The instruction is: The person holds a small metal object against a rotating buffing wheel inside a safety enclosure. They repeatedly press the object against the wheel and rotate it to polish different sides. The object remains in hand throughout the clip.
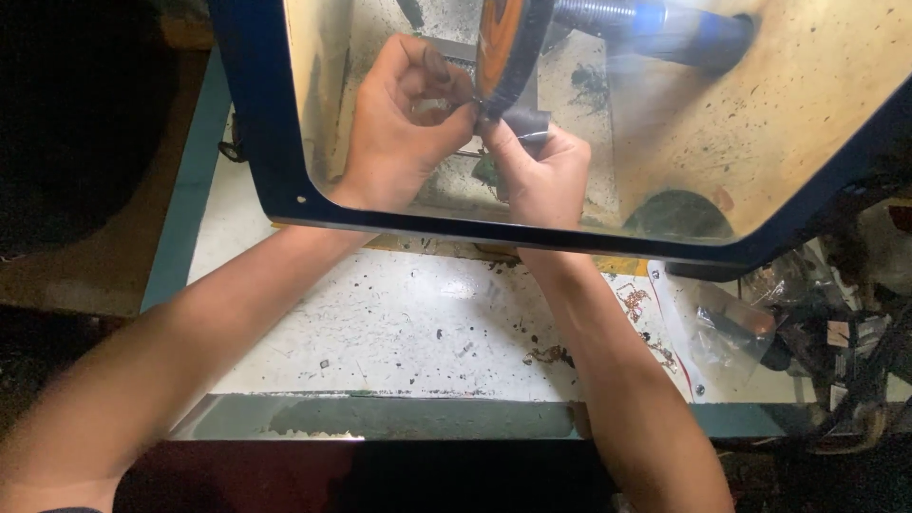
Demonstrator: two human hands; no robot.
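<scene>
Small dark workpiece (483,112): held against the rim of the orange grinding wheel (499,47), behind the scratched clear guard (807,104); likely light, stiff metal, best gripped at both ends. Left hand (399,123) and right hand (537,171): fingers pinching it. Bench (380,323): white, chipped, strewn with curled swarf (635,302)

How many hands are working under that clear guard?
2. The left hand is behind the clear shield, pinching at the edge of the orange wheel. The right hand is just beside it, below the wheel, holding a small dark piece. No other hands show.
</scene>
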